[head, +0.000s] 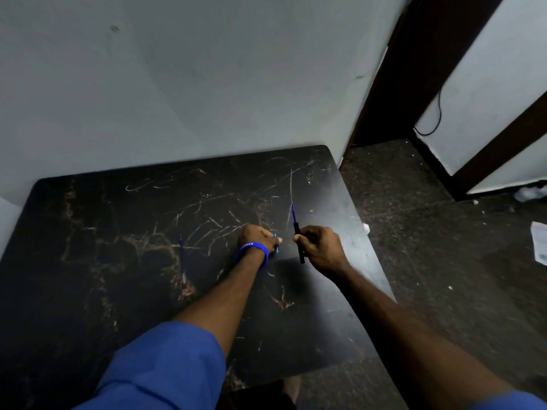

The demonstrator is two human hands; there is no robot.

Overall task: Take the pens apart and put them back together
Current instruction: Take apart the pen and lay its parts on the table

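Note:
My right hand (321,247) grips a dark pen barrel (299,245) from which a thin blue refill (293,213) sticks out away from me. My left hand (257,235), with a blue wristband, rests on the dark marbled table (118,261) and pinches a small blue pen piece (276,242), mostly hidden by the fingers. The two hands are close together without touching. Another blue pen (182,255) lies by itself on the table to the left of my left hand.
The table stands against a pale wall (207,84). Its right edge drops to a dark speckled floor (444,247) with scraps of paper (538,247). A dark door frame (393,69) rises at the back right.

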